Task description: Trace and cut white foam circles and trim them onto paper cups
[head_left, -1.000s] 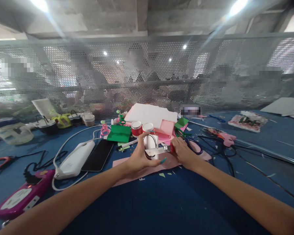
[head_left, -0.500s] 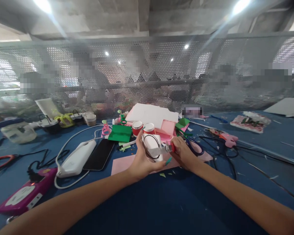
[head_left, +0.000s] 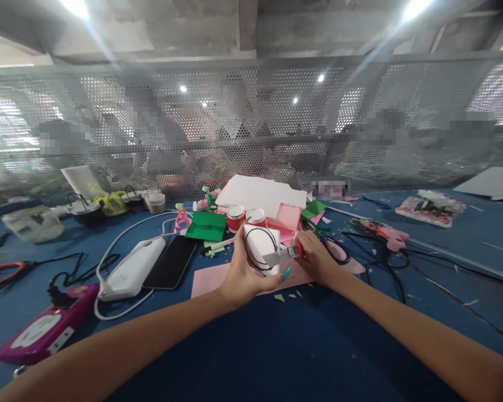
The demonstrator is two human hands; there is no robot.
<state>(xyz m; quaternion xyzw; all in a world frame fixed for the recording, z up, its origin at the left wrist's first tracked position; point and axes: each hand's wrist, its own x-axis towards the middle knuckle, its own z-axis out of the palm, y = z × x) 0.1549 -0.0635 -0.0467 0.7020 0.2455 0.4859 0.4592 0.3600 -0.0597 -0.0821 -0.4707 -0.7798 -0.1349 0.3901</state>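
Our left hand (head_left: 242, 276) grips a white block (head_left: 260, 241), now showing more black loop (head_left: 275, 241); our right hand (head_left: 316, 258) pinches a red-and-silver tool (head_left: 298, 249).

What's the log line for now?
left hand: holds white piece | right hand: grips red-handled tool | below: pink sheet

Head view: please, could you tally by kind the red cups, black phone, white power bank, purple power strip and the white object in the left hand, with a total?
Red cups: 2
Black phone: 1
White power bank: 1
Purple power strip: 1
White object in left hand: 1
Total: 6
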